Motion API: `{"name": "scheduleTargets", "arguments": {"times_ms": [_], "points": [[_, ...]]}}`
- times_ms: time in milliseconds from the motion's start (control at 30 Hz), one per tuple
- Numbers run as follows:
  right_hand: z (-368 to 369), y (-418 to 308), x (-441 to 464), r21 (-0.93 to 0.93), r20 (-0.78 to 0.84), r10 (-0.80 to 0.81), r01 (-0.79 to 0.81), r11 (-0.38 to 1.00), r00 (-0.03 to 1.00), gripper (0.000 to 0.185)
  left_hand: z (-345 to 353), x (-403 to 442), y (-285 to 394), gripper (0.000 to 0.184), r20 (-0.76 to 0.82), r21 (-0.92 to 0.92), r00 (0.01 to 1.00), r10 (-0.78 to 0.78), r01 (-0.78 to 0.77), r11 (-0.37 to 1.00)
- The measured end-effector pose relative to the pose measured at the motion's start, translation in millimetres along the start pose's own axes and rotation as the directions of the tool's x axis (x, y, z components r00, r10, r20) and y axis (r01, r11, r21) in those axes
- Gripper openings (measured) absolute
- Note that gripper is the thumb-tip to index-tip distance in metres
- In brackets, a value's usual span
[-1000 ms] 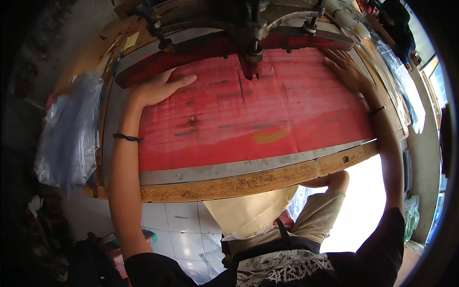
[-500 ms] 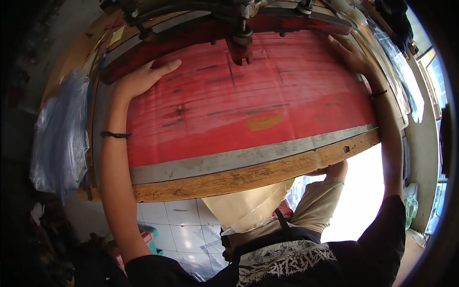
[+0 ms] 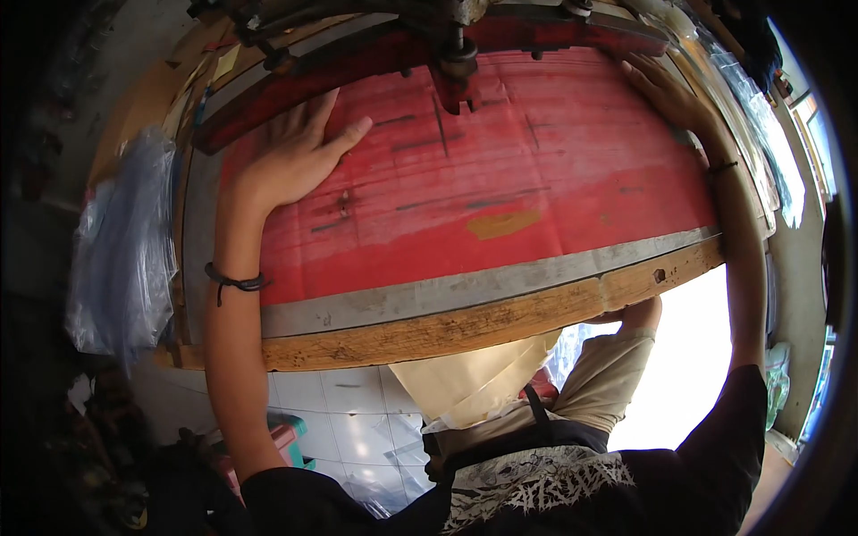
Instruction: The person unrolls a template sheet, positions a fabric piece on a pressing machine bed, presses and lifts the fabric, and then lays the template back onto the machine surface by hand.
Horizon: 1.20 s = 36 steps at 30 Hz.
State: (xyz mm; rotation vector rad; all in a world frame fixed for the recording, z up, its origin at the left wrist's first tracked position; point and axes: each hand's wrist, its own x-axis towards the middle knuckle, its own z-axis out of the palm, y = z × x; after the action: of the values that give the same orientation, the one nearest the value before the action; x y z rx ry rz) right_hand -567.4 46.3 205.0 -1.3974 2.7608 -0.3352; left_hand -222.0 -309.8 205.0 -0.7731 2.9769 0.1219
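A red sheet (image 3: 429, 192), streaked with dark marks and bearing one mustard-coloured patch, covers most of the grey board (image 3: 447, 290) in front of me. My left hand (image 3: 299, 156) lies palm down on its left part, fingers and thumb spread, fingertips close to the dark red-stained bar (image 3: 357, 55). On the far right edge of the sheet rests my right hand (image 3: 666, 96), its fingers stretched out and nothing visible in it. Above the sheet's far middle hangs a metal clamp bracket (image 3: 456, 76), joined to the bar.
A worn wooden edge (image 3: 465, 330) runs along the near side. Clear plastic bags (image 3: 125, 246) hang at the left, with more plastic (image 3: 760, 125) at the right. Tan paper (image 3: 474, 380) lies below the edge by my lap. A red and green container (image 3: 290, 438) stands on the tiled floor.
My left hand has slid inward over the sheet, and its fingers now show instead of being mostly hidden by the bar. My right hand stays at the right edge. The view has shifted slightly.
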Motion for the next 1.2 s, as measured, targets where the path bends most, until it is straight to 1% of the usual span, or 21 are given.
{"name": "scheduleTargets", "arguments": {"times_ms": [67, 100, 167, 200, 333, 367, 467, 500, 600, 633, 733, 767, 867, 900, 1000, 1100, 1200], "points": [[-2, -3, 2, -0.047, 0.031, -0.046, 0.047, 0.998, 0.998, 0.060, 12, 6, -5, 0.094, -0.047, 0.047, 0.997, 0.069, -0.067, 0.997], [-2, -6, 3, -0.069, 0.045, -0.071, 0.074, 0.995, 0.996, 0.060, 12, 7, -6, 0.090, -0.033, 0.052, 0.997, 0.067, -0.065, 0.997], [3, -5, 4, -0.021, 0.008, -0.110, 0.110, 0.994, 0.994, 0.060, 8, 7, -5, 0.082, -0.010, 0.062, 0.998, 0.057, -0.056, 0.996], [4, -7, 4, 0.001, -0.013, -0.132, 0.132, 0.991, 0.991, 0.060, 6, 5, -3, 0.082, 0.005, 0.051, 0.999, 0.045, -0.045, 0.998], [7, -19, 1, -0.142, -0.014, -0.152, 0.149, 0.979, 0.988, 0.062, -3, -3, 5, 0.084, 0.026, 0.039, 1.000, -0.006, 0.005, 0.999], [5, -17, 0, -0.055, -0.003, -0.191, 0.191, 0.980, 0.982, 0.061, -3, -3, 6, 0.084, 0.028, 0.043, 0.999, -0.016, 0.014, 0.999], [1, -10, -9, 0.075, 0.003, -0.255, 0.254, 0.964, 0.967, 0.061, 2, 0, -6, 0.098, 0.046, -0.022, 0.998, 0.033, -0.032, 0.999], [-4, -8, -12, 0.109, 0.030, -0.264, 0.259, 0.960, 0.964, 0.061, 1, 0, -9, 0.099, 0.031, -0.041, 0.998, 0.058, -0.057, 0.998], [-12, -8, -20, 0.107, 0.083, -0.316, 0.307, 0.946, 0.945, 0.062, 4, -7, -16, 0.100, 0.001, -0.077, 0.993, 0.118, -0.118, 0.990], [-14, 4, -15, 0.168, 0.130, -0.323, 0.300, 0.939, 0.938, 0.061, 4, -7, -19, 0.099, -0.007, -0.074, 0.992, 0.127, -0.127, 0.989], [-31, -3, -16, 0.274, 0.215, -0.359, 0.297, 0.915, 0.908, 0.058, 0, -13, -19, 0.098, -0.002, -0.085, 0.994, 0.105, -0.105, 0.991], [-33, -4, -16, 0.248, 0.220, -0.351, 0.295, 0.923, 0.910, 0.055, 0, -15, -16, 0.097, 0.004, -0.096, 0.995, 0.095, -0.094, 0.991], [-24, 14, -8, 0.318, 0.211, -0.328, 0.252, 0.914, 0.921, 0.053, 1, -20, -22, 0.094, -0.035, -0.135, 0.992, 0.120, -0.123, 0.983], [-22, 16, -7, 0.224, 0.166, -0.375, 0.335, 0.915, 0.912, 0.052, 0, -24, -20, 0.093, -0.043, -0.110, 0.993, 0.111, -0.116, 0.987], [-12, 14, -5, 0.118, 0.107, -0.318, 0.306, 0.945, 0.942, 0.052, -3, -30, -16, 0.090, -0.071, -0.053, 0.993, 0.099, -0.103, 0.993], [-13, 5, -5, 0.176, 0.106, -0.364, 0.343, 0.923, 0.925, 0.052, 2, -30, -20, 0.089, -0.116, -0.032, 0.986, 0.123, -0.128, 0.991], [-7, 6, -6, 0.066, 0.084, -0.302, 0.297, 0.953, 0.950, 0.053, 8, -30, -25, 0.089, -0.161, 0.008, 0.975, 0.154, -0.155, 0.988]]}}
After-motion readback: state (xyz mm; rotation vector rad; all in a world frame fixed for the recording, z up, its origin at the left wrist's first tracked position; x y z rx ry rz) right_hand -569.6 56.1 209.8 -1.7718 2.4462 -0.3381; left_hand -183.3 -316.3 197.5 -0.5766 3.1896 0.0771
